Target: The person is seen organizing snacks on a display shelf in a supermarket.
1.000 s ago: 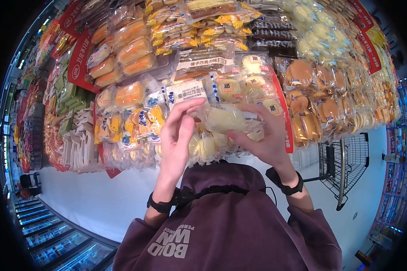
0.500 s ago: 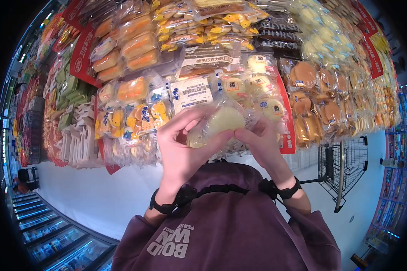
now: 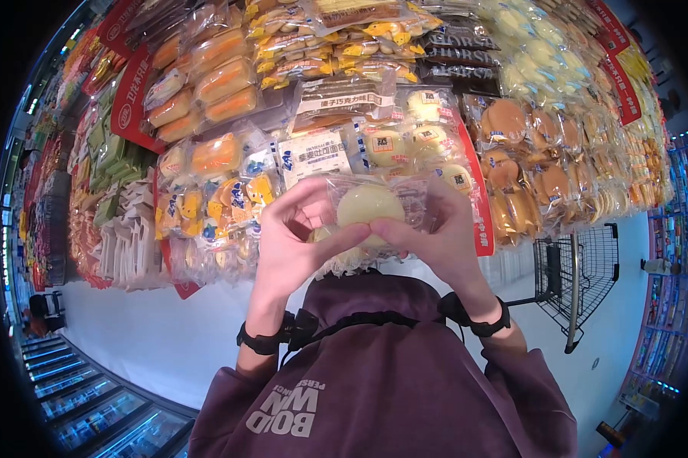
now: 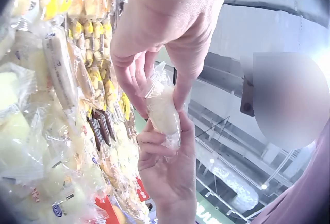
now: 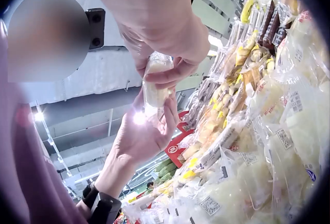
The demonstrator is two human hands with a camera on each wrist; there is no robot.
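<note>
A pale, round bun in a clear plastic wrapper (image 3: 371, 206) is held up between both hands in the head view. My left hand (image 3: 290, 237) grips its left side, thumb across the near face and fingers behind. From the other side my right hand (image 3: 443, 233) pinches it the same way, the two thumb tips meeting at its lower edge. Seen edge-on in the left wrist view, the wrapped bun (image 4: 164, 111) looks thick, with crimped plastic at its end. The right wrist view shows the bun (image 5: 156, 87) between the fingers of both hands.
Packaged breads fill the display in front, among them a white-labelled pack (image 3: 317, 156), orange-topped rolls (image 3: 229, 88) and brown round cakes (image 3: 504, 122). A red divider strip (image 3: 478, 191) runs beside the right hand. A black wire cart (image 3: 577, 282) stands at the right on the pale floor (image 3: 153, 336).
The bun was tilted in the right hand with the left hand loose beside it. The left hand then took hold, and the bun has turned to face the head camera between both hands.
</note>
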